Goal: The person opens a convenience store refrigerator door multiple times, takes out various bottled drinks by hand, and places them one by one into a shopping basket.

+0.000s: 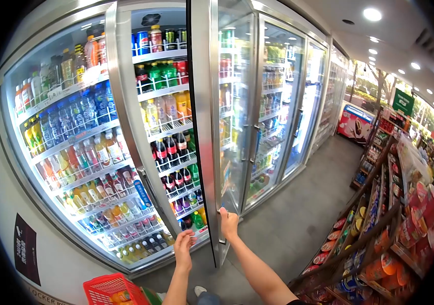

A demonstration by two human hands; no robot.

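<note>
My right hand is closed on the edge of a swung-out glass cooler door, low down near its handle. My left hand is raised just left of that door, in front of the cooler opening, fingers loosely bent and apart with nothing in them. Behind the opening, shelves hold cola bottles, green soda bottles and cans. A red shopping basket with orange packages inside is at the lower left, below my left hand.
A closed cooler full of bottles stands at left; more closed cooler doors run along the wall to the right. Snack shelves with cup noodles line the right side. A grey floor aisle lies between, with a chest freezer at its far end.
</note>
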